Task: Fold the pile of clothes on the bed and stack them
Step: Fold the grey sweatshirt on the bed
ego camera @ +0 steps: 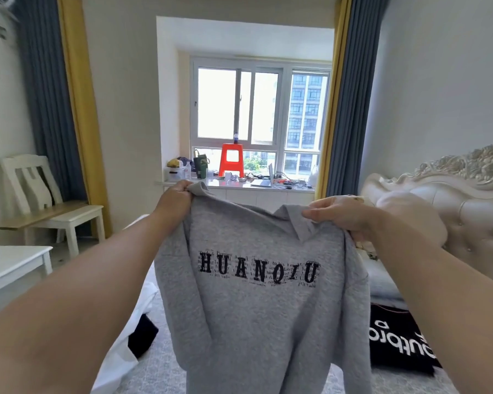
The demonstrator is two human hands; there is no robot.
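A grey sweatshirt (pixel 256 322) with dark block lettering across the chest hangs upright in front of me, held up above the bed (pixel 160 365). My left hand (pixel 174 199) grips its left shoulder. My right hand (pixel 339 213) pinches the right shoulder near the collar. The body of the sweatshirt drops out of the bottom of the view. On the bed to the right lies a black garment (pixel 396 342) with white lettering. A white garment (pixel 125 348) and a small dark piece (pixel 143 334) lie on the bed to the left.
A padded cream headboard (pixel 453 211) stands at the right. A white chair (pixel 49 206) and a white table (pixel 12 268) stand at the left. Behind the bed, a window ledge (pixel 239 184) carries a red stool (pixel 231 163), a laptop and clutter.
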